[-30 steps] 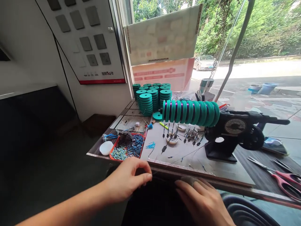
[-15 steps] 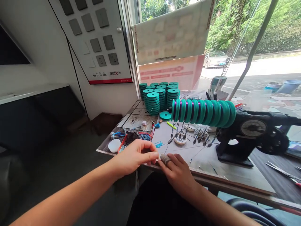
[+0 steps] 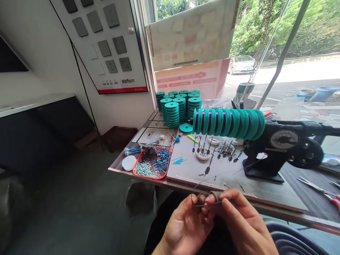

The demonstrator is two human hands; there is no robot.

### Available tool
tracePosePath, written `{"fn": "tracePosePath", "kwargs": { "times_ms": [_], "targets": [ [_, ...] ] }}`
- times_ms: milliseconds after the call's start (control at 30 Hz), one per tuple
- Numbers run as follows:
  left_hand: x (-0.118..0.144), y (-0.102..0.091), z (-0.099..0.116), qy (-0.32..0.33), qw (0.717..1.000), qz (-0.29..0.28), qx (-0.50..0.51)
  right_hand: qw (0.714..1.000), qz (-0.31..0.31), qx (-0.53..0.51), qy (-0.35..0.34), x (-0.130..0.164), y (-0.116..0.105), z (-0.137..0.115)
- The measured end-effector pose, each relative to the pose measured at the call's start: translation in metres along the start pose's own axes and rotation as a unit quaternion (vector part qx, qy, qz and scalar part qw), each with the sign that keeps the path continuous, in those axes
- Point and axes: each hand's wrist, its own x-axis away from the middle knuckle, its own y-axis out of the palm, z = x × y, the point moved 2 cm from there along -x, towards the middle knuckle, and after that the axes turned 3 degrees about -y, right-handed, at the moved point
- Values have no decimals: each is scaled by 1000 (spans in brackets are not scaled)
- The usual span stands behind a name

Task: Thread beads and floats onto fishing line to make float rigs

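My left hand (image 3: pixel 187 225) and my right hand (image 3: pixel 243 221) are close together just off the table's front edge, fingertips pinched. A thin dark strand (image 3: pixel 201 205) runs between the fingertips; its ends are hidden by the fingers. One finger of my right hand wears a grey-brown wrap (image 3: pixel 216 196). Beyond the hands, green foam spools (image 3: pixel 228 124) sit in a row on the shaft of a black winding machine (image 3: pixel 284 140). Lines with dark small weights (image 3: pixel 207 170) hang from the spools over the board.
A red tray (image 3: pixel 151 176) of small blue and pale parts stands left, beside a white lid (image 3: pixel 129 163). Stacked green spools (image 3: pixel 172 115) stand at the back. A round dish of beads (image 3: pixel 203 154), blue sticks (image 3: pixel 179 160) and scissors (image 3: pixel 316 187) lie on the table.
Both hands have moved right and toward me, off the board's edge, and turned so the fingertips meet. The red tray has come into full view. One hanging weight now dangles nearer the hands.
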Motion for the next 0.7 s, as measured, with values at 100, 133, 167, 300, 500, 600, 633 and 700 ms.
{"fn": "tracePosePath", "kwargs": {
  "times_ms": [100, 133, 167, 300, 500, 600, 633, 700],
  "targets": [
    [-1, 6, -2, 0, 1000, -18, 23, 999, 23, -30, 15, 1, -1, 9],
    [-1, 8, -2, 0, 999, -21, 25, 998, 32, -40, 25, 2, -3, 11],
    [-1, 9, -2, -1, 999, -25, 26, 997, 40, -51, 36, 4, -4, 13],
    [-2, 6, -1, -2, 998, -43, 41, 994, 56, -70, 67, 7, -5, 14],
    [-3, 2, -1, -16, 995, -73, 58, 989, 90, -76, 91, 6, 2, 11],
    [-2, 1, -1, -14, 995, -79, 59, 995, 52, -59, 66, 6, 1, 12],
    [-2, 1, -1, -13, 995, -80, 59, 997, 42, -49, 53, 5, 0, 12],
    [-2, 0, -1, -12, 995, -81, 55, 999, 30, -12, 32, 5, -3, 12]
  ]
}}
